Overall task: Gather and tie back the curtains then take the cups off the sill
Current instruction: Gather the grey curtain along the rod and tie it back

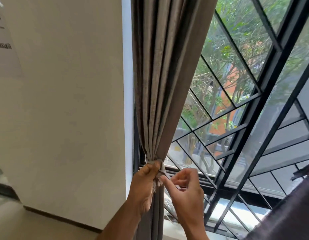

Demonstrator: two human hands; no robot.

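Your left hand (144, 177) has its grip closed on the tie-back (158, 164), fingers and thumb pinching the pale fabric band right where it cinches the curtain (160, 87). Your right hand (184, 185) sits just beside it with the fingers curled and the thumb pointing toward the knot; the fingertips seem to pinch a thin strand of the tie, though the blur makes that hard to confirm.

The curtain is a grey-brown pleated panel, gathered into a tight bunch at the band and hanging against the left edge of the window (245, 104). Above the band the folds fan wider; below it the cloth drops straight down between your forearms. A short tail of the tie dangles beneath your left fingers.

To the left of the curtain stands a cream wall (67, 110) with a dark skirting board at its foot. The window has black bars set in a diagonal pattern, with green trees and an orange building behind the glass. A second dark curtain (292, 210) edges in at the lower right. The white sill (169, 226) shows below your right wrist, with a pale patterned object resting on it, partly hidden by your hand.
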